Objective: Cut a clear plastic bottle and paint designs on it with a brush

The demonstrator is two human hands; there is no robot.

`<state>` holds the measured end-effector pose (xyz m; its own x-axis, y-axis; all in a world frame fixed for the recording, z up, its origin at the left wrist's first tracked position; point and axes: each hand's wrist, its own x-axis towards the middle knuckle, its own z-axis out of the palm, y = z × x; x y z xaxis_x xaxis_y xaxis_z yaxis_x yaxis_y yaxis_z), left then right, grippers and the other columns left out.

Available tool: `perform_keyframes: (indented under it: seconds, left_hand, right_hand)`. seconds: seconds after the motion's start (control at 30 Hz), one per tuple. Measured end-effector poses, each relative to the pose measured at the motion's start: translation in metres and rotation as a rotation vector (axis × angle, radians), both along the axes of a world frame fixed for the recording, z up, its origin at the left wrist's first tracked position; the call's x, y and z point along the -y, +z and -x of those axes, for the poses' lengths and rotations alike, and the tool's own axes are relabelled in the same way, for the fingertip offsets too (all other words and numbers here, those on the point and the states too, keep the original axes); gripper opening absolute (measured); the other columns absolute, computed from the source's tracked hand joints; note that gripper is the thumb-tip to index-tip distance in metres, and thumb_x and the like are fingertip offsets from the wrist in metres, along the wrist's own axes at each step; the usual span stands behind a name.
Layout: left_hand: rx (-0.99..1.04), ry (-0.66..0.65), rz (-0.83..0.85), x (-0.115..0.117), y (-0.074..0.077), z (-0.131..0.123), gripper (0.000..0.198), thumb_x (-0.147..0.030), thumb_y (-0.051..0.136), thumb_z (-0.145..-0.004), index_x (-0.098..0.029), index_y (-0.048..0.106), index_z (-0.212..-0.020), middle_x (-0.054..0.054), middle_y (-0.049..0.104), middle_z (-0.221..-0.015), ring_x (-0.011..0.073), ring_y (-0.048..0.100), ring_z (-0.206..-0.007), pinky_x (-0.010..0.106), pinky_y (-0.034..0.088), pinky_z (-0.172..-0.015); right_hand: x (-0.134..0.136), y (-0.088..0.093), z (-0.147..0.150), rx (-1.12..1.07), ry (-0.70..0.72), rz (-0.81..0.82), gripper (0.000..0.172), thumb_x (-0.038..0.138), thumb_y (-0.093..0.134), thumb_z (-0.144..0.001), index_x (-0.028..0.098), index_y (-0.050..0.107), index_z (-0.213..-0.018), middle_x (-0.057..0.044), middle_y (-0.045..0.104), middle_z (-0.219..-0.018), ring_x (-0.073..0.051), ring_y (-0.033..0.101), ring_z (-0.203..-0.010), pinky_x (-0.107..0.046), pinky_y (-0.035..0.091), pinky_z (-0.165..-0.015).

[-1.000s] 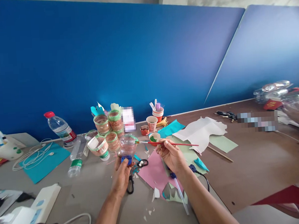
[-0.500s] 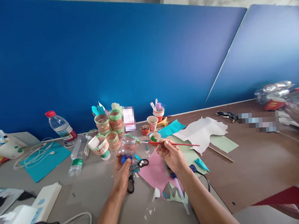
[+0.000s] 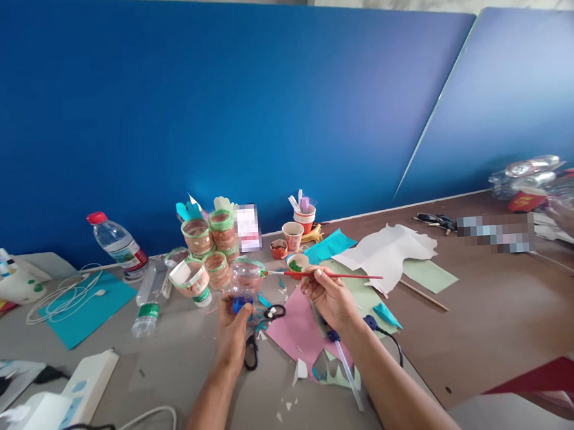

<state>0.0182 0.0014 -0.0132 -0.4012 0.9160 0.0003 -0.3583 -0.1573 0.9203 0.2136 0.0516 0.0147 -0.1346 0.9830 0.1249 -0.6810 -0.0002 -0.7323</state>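
My left hand (image 3: 235, 325) is closed round the blue-capped neck of a cut clear plastic bottle top (image 3: 245, 277), its wide cut rim tilted up and edged with green paint. Pinched in my right hand (image 3: 331, 296) is a red-handled paintbrush (image 3: 342, 276). The brush's tip touches, or nearly touches, the right side of the green rim. Just behind the brush stands a small paper cup with green paint (image 3: 298, 263). Below my left hand lie black-handled scissors (image 3: 251, 353), partly hidden.
Painted cups and bottle pieces (image 3: 215, 245) cluster behind my left hand. Pink paper (image 3: 296, 328), white paper (image 3: 389, 254) and a glue gun (image 3: 370, 323) lie around my right forearm. A water bottle (image 3: 118, 245) and power strip (image 3: 79, 396) are at left. Another person's hand (image 3: 572, 220) is at far right.
Almost nothing differs. The bottle top has turned or shifted very slightly in my left hand, while the brush stays at its rim.
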Motion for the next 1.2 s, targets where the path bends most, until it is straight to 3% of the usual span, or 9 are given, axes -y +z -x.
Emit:
perform_keyframes:
  seconds: [0.53,0.97,1.2]
  left_hand:
    - [0.066,-0.018,-0.015,0.0,0.002,-0.001,0.032,-0.031,0.077,-0.065,-0.021,0.056,-0.087,-0.003,0.061,-0.081,0.0102,0.057,-0.071,0.025,0.048,-0.07]
    - [-0.095,0.06,0.011,-0.004,-0.008,0.003,0.042,-0.031,0.077,-0.063,-0.021,0.054,-0.097,-0.001,0.064,-0.084,0.0149,0.062,-0.075,0.028,0.048,-0.069]
    - [-0.19,0.145,0.034,-0.003,-0.002,0.001,0.043,-0.032,0.078,-0.059,-0.02,0.054,-0.093,-0.001,0.062,-0.083,0.0149,0.06,-0.072,0.028,0.048,-0.066]
  right_hand:
    - [-0.005,-0.003,-0.002,-0.016,-0.028,0.038,0.015,0.031,0.074,-0.073,0.018,0.07,-0.079,-0.002,0.067,-0.063,-0.011,0.056,-0.053,-0.024,0.044,-0.052]
    - [-0.001,0.001,-0.001,-0.006,-0.019,0.02,0.014,0.032,0.074,-0.074,0.018,0.071,-0.078,-0.002,0.066,-0.063,-0.012,0.056,-0.055,-0.025,0.043,-0.052]
    - [0.0,0.002,-0.001,-0.035,-0.002,0.014,0.015,0.032,0.074,-0.073,0.018,0.071,-0.079,-0.002,0.067,-0.064,-0.012,0.056,-0.054,-0.024,0.043,-0.052]
